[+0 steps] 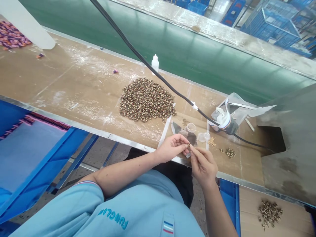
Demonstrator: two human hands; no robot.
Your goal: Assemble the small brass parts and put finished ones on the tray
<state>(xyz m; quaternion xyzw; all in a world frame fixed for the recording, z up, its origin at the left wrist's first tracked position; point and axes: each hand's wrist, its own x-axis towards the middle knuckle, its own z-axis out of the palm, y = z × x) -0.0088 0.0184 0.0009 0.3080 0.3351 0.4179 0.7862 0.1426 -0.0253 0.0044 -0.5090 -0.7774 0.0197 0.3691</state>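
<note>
My left hand [172,148] pinches a small brown-and-gold piece [189,145] between thumb and fingertips, over the table's near edge. The closed fingertips of my right hand [204,164] meet the same piece from the right, and its finer shape is too small to make out. Just beyond my fingers lie a dark grey sheet [192,137] and two small clear round dishes, one [191,127] behind the other [202,137]. A little heap of tiny tan pieces [211,142] sits right of the dishes. Farther left spreads a large pile of small brown-and-gold curved pieces [147,99].
A black cable [138,54] crosses above the table to a strapped device [228,124] beside a plastic bag. One white dropper bottle [155,63] stands at the back. Small piles lie at right [230,152] and on cardboard [270,212]. A blue bin [53,164] is left.
</note>
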